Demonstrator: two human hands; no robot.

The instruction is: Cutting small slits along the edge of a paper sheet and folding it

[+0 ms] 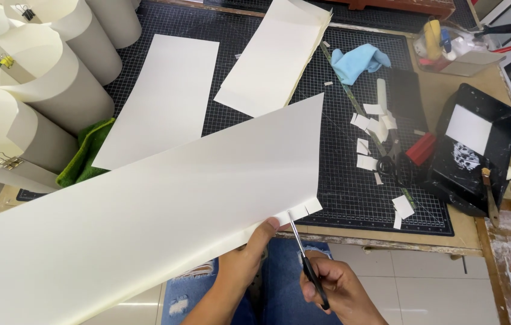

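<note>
Head view: left hand [244, 260] pinches near edge of large cream paper sheet [147, 210], thumb on top, grip closed on it. Right hand [336, 289] closed around black-handled scissors [304, 257], blades at sheet's near right corner, beside small cut tabs. Sheet held tilted over near edge of counter [466, 238] and gridded cutting mat [351, 186]. Paper scraps [371, 129] lie right on mat. Black tray [478, 144] far right; rolled paper tubes [33, 90] left.
</note>
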